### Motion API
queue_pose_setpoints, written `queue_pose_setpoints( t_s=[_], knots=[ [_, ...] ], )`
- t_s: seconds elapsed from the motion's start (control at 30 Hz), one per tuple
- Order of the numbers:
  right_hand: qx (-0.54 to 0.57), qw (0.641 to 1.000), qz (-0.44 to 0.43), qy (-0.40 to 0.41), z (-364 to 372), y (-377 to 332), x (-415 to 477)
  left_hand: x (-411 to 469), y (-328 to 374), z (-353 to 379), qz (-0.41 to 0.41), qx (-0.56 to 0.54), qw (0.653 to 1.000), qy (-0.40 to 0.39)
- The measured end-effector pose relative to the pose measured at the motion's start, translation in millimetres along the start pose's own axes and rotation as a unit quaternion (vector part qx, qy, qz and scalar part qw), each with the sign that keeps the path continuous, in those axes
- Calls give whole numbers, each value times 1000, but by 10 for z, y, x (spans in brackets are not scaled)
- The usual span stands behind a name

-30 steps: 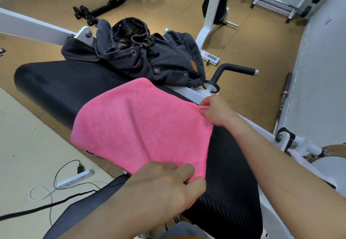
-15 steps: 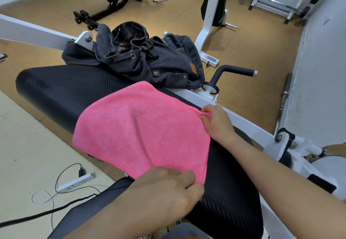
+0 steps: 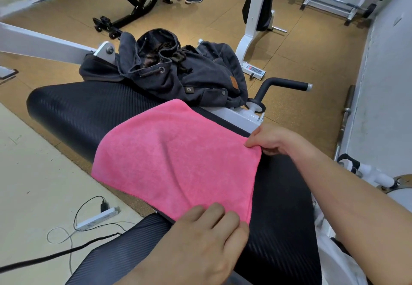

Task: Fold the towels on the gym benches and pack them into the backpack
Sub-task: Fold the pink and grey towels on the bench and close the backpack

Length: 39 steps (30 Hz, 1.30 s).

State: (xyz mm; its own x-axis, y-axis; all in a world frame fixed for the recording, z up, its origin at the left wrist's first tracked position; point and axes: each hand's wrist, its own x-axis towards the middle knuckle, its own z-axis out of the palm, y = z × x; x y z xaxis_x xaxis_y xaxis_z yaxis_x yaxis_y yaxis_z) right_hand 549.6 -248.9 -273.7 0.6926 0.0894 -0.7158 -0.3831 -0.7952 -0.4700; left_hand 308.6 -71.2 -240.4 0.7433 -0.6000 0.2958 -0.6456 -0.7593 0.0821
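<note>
The towel (image 3: 176,157) now lies lower and flatter between both hands; the right hand (image 3: 270,139) and left hand (image 3: 207,235) each pinch 1 corner, so folding can begin.

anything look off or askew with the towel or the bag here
Slightly. The pink microfibre towel lies askew across the black padded bench, its left edge overhanging the side. The dark grey canvas backpack is slumped with its drawstring mouth open. Nothing looks spilled or damaged.
</note>
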Motion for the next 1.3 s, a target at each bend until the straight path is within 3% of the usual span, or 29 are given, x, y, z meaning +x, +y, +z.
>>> queue_pose_setpoints(
  t_s=[0.1,0.17,0.3,0.37,0.47,0.53,0.6,0.7,0.83,0.93,1.03,1.13,1.2,1.3],
  knots=[
    [69,997,-17,9,6,41,-32,12,11,-8,-16,19,1000,7],
    [185,982,-32,12,-21,60,-99,57,-39,-42,-50,-5,999,-6],
    [449,885,-119,39,-190,24,-348,228,-185,-217,-173,-172,969,-36],
    [551,811,-175,90,-344,-41,-522,372,-241,-339,-258,-316,913,11],
    [673,684,-250,126,-671,-207,-866,583,-260,-510,-304,-532,787,65],
    [674,654,-316,137,-878,-395,-1144,689,-223,-653,-285,-616,729,88],
    [617,676,-374,150,-1019,-677,-1407,732,-185,-758,-272,-679,671,117],
    [431,792,-388,193,-1002,-1199,-1472,651,-199,-832,-268,-731,607,157],
    [211,916,-294,173,-422,-1557,-799,295,-429,-682,-407,-667,601,168],
    [82,967,-228,76,274,-1364,-174,12,-646,-556,-514,-613,565,200],
    [-59,970,-229,58,767,-1119,-10,-197,-806,-487,-555,-566,569,219],
    [-116,932,-333,82,897,-908,-493,-321,-865,-422,-562,-546,597,172],
    [-144,908,-392,42,899,-727,-924,-376,-879,-419,-549,-544,617,148],
    [-225,898,-377,-19,885,-410,-1429,-506,-910,-412,-476,-559,671,110]
  ],
)
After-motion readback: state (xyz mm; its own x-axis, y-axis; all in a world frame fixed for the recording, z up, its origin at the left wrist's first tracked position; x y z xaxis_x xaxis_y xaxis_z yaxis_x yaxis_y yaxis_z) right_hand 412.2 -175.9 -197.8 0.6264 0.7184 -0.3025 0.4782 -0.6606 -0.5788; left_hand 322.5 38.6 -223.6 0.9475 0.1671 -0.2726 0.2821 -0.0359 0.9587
